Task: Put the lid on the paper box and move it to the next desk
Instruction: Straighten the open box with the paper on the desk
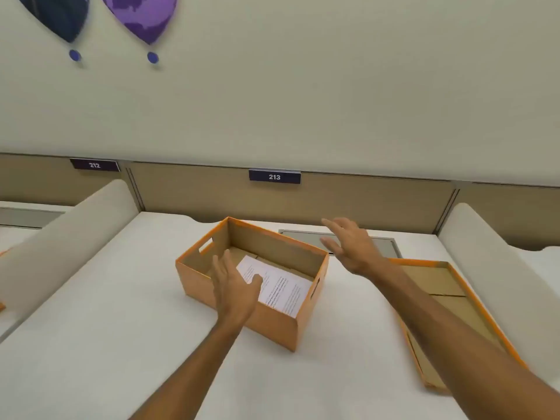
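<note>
Head view: my left hand [235, 286] hovers spread over the lidless paper box [242, 310], my right hand [351, 247] empty beyond it; the lid [439, 286] lies upturned rightward. Tags [274, 177] read 212, 213.

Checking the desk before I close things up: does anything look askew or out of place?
Nothing damaged or spilled. The paper box sits skewed to the desk edge, open, with a printed sheet inside. Its lid lies upside down to the right.

We see the open paper box [242, 286] on the desk [121, 328], lid [445, 301] right of it, both hands [233, 292] [348, 244] spread over it.
</note>
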### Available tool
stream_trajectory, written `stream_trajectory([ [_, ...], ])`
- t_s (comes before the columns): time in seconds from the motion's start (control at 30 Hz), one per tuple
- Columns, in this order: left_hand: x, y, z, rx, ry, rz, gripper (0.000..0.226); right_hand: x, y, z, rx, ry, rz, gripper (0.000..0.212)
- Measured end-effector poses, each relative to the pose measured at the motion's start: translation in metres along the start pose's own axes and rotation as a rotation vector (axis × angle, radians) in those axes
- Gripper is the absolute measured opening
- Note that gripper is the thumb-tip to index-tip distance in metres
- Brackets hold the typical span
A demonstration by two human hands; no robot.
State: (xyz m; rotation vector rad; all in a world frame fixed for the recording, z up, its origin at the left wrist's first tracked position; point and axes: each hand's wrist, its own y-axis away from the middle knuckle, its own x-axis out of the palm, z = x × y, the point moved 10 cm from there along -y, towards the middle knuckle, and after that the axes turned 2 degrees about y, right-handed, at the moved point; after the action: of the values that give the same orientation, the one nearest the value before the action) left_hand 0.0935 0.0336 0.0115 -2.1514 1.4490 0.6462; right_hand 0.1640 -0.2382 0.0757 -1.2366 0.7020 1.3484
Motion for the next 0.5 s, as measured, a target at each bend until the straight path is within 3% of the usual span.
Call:
stream_trajectory([
  [0.2,0.042,-0.001,0.074,-0.408,0.257,-0.015,0.087,0.086,-0.025,-0.028,0.082,0.083,0.209,0.054],
  [0.37,0.061,-0.01,0.099,-0.455,0.375,-0.058,0.041,0.134,-0.06,-0.046,0.127,0.192,0.284,0.054],
  [0.5,0.075,-0.01,0.108,-0.511,0.475,-0.028,0.04,0.152,-0.08,-0.058,0.19,0.182,0.278,0.041],
])
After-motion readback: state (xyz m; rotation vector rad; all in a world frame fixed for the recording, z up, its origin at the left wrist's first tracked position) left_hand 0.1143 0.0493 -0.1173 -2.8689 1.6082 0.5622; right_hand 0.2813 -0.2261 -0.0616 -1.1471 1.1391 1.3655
